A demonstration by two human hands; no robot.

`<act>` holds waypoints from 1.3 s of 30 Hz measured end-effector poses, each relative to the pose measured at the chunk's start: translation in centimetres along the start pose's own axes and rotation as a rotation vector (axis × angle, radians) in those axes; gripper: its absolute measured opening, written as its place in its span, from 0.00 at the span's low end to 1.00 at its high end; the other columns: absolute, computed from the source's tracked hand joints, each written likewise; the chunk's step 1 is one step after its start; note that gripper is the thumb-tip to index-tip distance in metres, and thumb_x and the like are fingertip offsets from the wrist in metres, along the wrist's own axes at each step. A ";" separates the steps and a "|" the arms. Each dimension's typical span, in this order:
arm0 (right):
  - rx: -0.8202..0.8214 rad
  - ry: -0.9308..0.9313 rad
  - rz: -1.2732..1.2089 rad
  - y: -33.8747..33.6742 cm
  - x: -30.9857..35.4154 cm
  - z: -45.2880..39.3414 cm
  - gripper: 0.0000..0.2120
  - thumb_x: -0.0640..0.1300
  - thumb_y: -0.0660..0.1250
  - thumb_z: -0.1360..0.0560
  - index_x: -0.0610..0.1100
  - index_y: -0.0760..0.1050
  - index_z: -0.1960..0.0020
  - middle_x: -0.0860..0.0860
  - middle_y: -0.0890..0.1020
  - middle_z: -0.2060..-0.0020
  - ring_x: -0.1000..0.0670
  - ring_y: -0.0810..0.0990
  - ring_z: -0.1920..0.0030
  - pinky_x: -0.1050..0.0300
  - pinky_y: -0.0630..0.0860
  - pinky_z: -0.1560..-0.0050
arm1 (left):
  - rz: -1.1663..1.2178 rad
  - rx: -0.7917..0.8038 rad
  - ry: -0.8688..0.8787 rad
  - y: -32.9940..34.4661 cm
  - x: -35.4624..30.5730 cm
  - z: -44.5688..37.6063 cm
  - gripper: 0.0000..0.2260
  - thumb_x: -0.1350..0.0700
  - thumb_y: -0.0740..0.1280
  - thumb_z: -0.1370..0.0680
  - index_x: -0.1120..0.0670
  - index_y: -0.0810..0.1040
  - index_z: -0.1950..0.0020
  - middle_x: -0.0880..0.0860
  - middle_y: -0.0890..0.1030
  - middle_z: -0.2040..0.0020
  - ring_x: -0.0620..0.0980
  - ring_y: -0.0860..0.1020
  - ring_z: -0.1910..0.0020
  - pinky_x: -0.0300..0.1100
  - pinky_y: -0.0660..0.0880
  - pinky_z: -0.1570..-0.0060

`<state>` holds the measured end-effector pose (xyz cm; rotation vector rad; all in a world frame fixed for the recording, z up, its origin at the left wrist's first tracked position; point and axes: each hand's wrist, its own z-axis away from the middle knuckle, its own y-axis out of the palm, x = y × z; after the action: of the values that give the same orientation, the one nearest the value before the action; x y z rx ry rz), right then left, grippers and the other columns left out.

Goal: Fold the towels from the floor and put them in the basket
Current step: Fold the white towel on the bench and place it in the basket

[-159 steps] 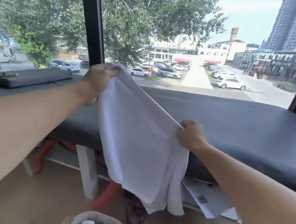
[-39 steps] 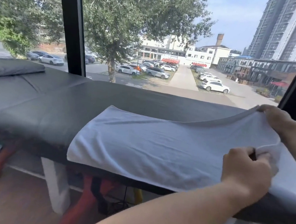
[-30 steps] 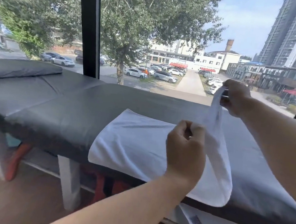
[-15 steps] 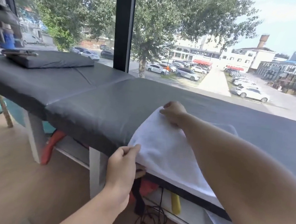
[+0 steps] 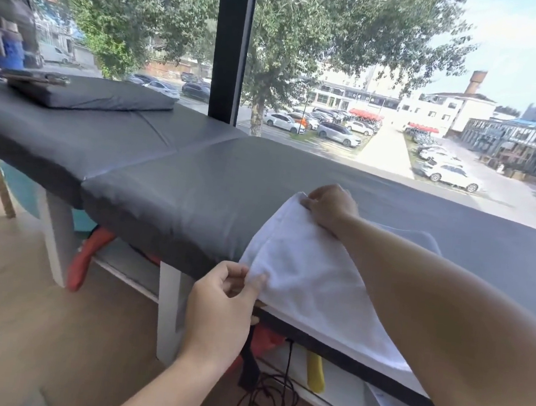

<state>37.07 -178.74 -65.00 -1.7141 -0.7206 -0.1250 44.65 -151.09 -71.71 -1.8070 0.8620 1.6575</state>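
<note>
We see the white towel folded at the padded table's front edge. Left hand pinches its near left corner; right hand pinches the far left corner.

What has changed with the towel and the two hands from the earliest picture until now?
The white towel, first held up hanging, now lies folded in half on the padded table. The left hand pinches its near corner and the right hand its far corner. Both hands have kept hold of it.
</note>
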 end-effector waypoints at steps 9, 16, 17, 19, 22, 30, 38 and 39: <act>-0.140 0.099 0.062 0.4 0.0 -0.3 0.12 0.59 0.73 0.28 0.50 0.85 0.57 0.49 0.85 0.54 0.43 0.80 0.47 0.51 0.75 0.46 | -0.153 -0.046 0.156 0.4 -0.1 -0.1 0.07 0.45 0.70 0.23 0.46 0.77 0.56 0.44 0.84 0.62 0.40 0.80 0.63 0.39 0.73 0.61; -0.153 -0.048 -0.142 0.3 -0.4 -0.9 0.07 0.53 0.65 0.21 0.51 0.78 0.50 0.46 0.83 0.50 0.42 0.78 0.44 0.52 0.69 0.48 | -0.116 -0.018 0.197 1.1 -0.7 0.1 0.06 0.44 0.67 0.20 0.45 0.74 0.54 0.48 0.85 0.60 0.48 0.83 0.58 0.52 0.80 0.56; -0.098 -0.039 -0.182 0.3 -0.5 -1.0 0.08 0.53 0.65 0.21 0.49 0.77 0.49 0.46 0.83 0.50 0.42 0.78 0.46 0.53 0.69 0.51 | -0.109 -0.005 0.203 1.2 -0.9 0.2 0.06 0.44 0.65 0.20 0.44 0.73 0.53 0.51 0.85 0.60 0.52 0.83 0.60 0.56 0.81 0.56; 0.038 -0.020 -0.157 0.2 -0.6 -1.1 0.12 0.55 0.64 0.20 0.46 0.76 0.46 0.48 0.81 0.49 0.44 0.77 0.48 0.55 0.69 0.52 | -0.094 0.001 0.213 1.4 -1.2 0.4 0.07 0.44 0.63 0.18 0.45 0.71 0.52 0.55 0.84 0.61 0.57 0.82 0.61 0.60 0.79 0.57; 0.169 0.080 -0.133 -0.7 -0.3 -1.7 0.16 0.54 0.61 0.18 0.41 0.77 0.47 0.47 0.78 0.52 0.45 0.76 0.55 0.56 0.71 0.56 | -0.075 -0.027 0.232 1.7 -1.9 1.0 0.07 0.45 0.58 0.17 0.47 0.68 0.50 0.58 0.82 0.60 0.56 0.81 0.61 0.61 0.78 0.58; 0.242 0.094 0.053 -0.3 1.5 -3.3 0.21 0.52 0.57 0.16 0.35 0.79 0.41 0.43 0.75 0.50 0.40 0.78 0.45 0.56 0.68 0.51 | 0.031 -0.186 0.093 1.5 -1.8 0.4 0.06 0.52 0.58 0.15 0.50 0.69 0.51 0.51 0.76 0.60 0.41 0.78 0.62 0.45 0.80 0.55; 0.208 0.069 0.146 1.7 1.0 -4.1 0.26 0.62 0.65 0.22 0.38 0.83 0.49 0.43 0.84 0.51 0.42 0.81 0.51 0.54 0.78 0.49 | -0.034 -0.208 -0.173 0.7 0.1 -0.8 0.10 0.47 0.71 0.24 0.49 0.74 0.50 0.48 0.81 0.65 0.49 0.78 0.61 0.44 0.70 0.64; 0.219 0.067 0.156 1.7 1.0 -4.2 0.28 0.64 0.64 0.23 0.39 0.84 0.48 0.44 0.84 0.51 0.42 0.82 0.50 0.54 0.78 0.48 | -0.053 -0.195 -0.177 0.6 0.1 -0.9 0.11 0.46 0.72 0.25 0.49 0.75 0.50 0.48 0.80 0.66 0.49 0.78 0.62 0.44 0.70 0.64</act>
<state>40.01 -182.33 -64.79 -1.5415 -0.5286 0.0046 44.83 -152.18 -71.73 -1.7581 0.5889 1.8895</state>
